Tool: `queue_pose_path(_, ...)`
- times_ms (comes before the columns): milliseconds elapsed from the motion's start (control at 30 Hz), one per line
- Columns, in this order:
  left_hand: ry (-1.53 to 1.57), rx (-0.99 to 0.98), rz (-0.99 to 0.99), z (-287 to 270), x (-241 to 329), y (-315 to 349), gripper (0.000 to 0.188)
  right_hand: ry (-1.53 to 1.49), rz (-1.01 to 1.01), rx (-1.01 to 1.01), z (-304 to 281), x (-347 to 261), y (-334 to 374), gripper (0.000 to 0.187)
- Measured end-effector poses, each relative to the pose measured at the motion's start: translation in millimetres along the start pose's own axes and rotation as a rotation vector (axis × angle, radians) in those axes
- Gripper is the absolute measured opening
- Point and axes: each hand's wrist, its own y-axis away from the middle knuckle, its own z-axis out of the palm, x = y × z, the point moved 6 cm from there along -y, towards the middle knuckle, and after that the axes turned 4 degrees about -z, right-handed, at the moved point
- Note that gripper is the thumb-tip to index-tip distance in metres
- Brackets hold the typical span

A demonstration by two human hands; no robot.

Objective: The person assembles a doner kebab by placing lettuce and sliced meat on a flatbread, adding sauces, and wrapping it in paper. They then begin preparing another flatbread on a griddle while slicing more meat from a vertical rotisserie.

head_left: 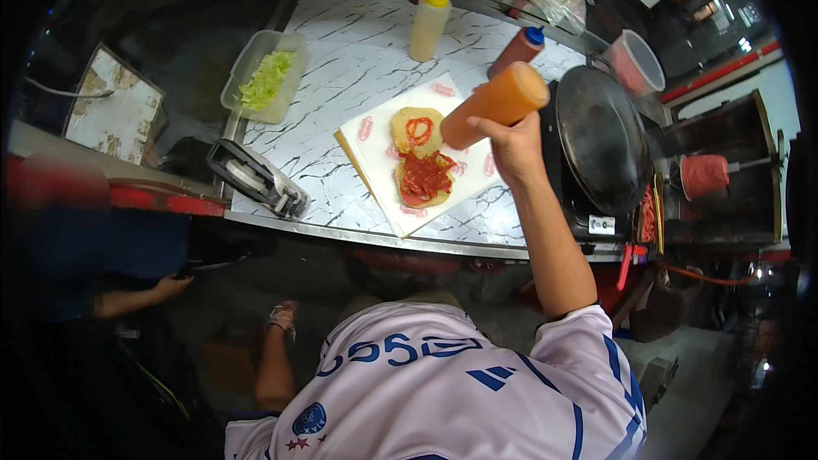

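Observation:
My right hand [514, 143] is wrapped round an orange sauce squeeze bottle [498, 104], tipped over with its lower end by the bun. On a stack of printed white paper sheets [464, 175] lies the opened bun. Its far half [416, 126] bears a ring of red sauce; the near half [424, 181] is covered with chopped red filling. My left hand [284, 315], in a clear plastic glove, hangs low beside my body, away from the counter. Its fingers look loosely bent and apart, with nothing seen in them.
A tub of shredded lettuce [268, 81] and a black-and-grey device [260, 179] stand left. Behind are a yellow-capped bottle [430, 25] and blue-capped bottle [518, 51]. Right are a dark round griddle [603, 140] and white bucket [635, 64]. Another person's hand [170, 288] shows at left.

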Motion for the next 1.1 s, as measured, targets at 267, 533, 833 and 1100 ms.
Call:
queue_pose_path(267, 0.363, -0.232, -0.241, 22.0, -5.4, 35.8, 0.052, -0.089, 0.03, 0.104, -18.2, 32.0, -17.0, 0.059)
queue_pose_path(533, -0.012, -0.085, -0.115, 83.2, -30.4, 9.7, 0.048, -0.121, -0.002, 0.094, -7.6, 9.9, -20.1, 0.056)
queue_pose_path(833, 0.389, -0.207, -0.457, 67.4, -40.3, -2.9, 0.046, -0.135, 0.011, 0.06, 8.3, 6.4, -19.4, 0.061)
queue_pose_path(1100, 0.012, -0.082, -0.07, 33.6, -2.5, 13.7, 0.049, -0.172, -0.014, 0.074, 12.5, 8.9, -29.0, 0.06)
